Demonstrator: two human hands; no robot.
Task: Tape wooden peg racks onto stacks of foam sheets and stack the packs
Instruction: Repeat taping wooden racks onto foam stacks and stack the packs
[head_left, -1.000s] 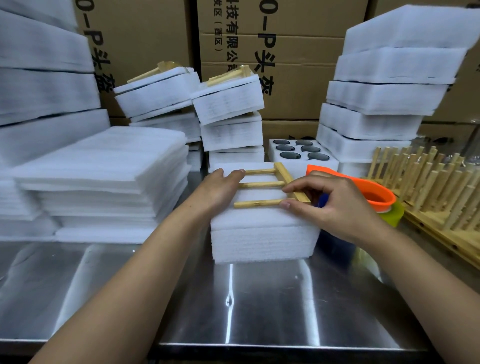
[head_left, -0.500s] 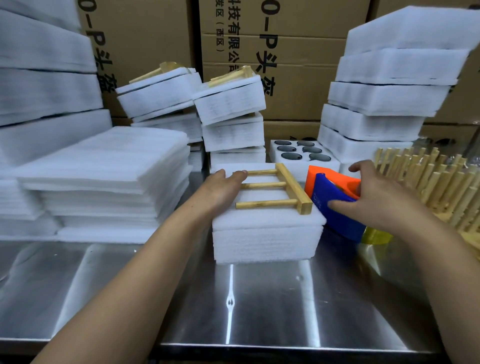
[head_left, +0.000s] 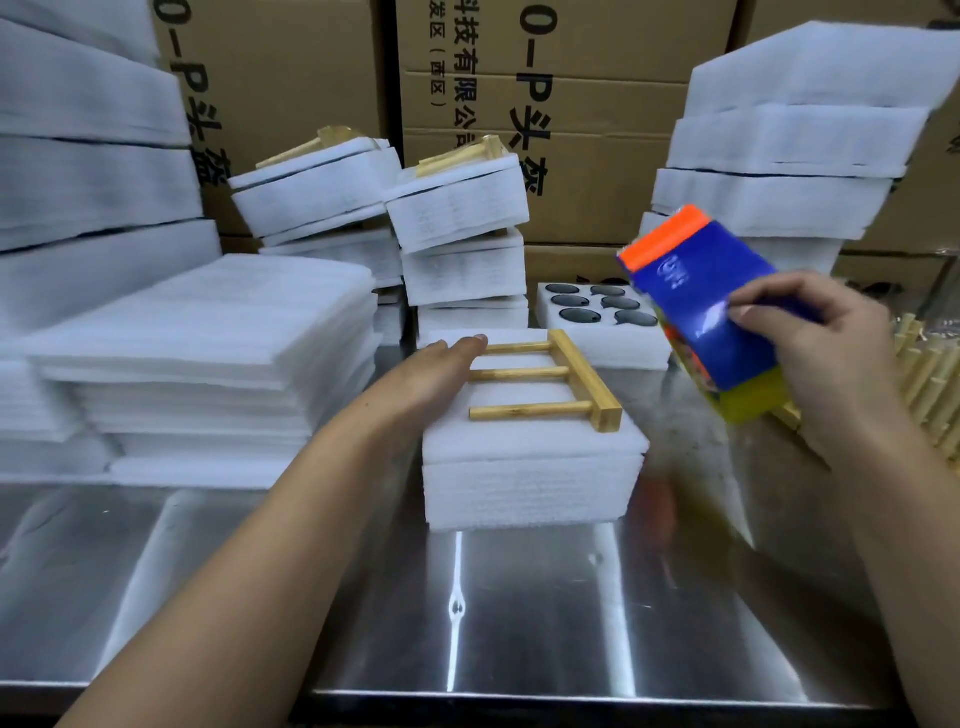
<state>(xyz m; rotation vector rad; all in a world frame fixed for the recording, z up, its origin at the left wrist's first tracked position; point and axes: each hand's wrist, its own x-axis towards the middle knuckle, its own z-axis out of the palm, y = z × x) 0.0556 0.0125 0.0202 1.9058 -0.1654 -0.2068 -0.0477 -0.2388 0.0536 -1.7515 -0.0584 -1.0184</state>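
Foam stacks (head_left: 208, 338) flank the peg rack (head_left: 550, 379), cardboard boxes (head_left: 597, 104) behind.

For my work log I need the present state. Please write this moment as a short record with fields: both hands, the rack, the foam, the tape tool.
peg rack: lies on the foam stack, pegs pointing left
left hand: flat on the foam stack, fingertips by the peg ends
right hand: holds the tape dispenser above the table, right of the stack
finished packs: stacked behind, before the cartons
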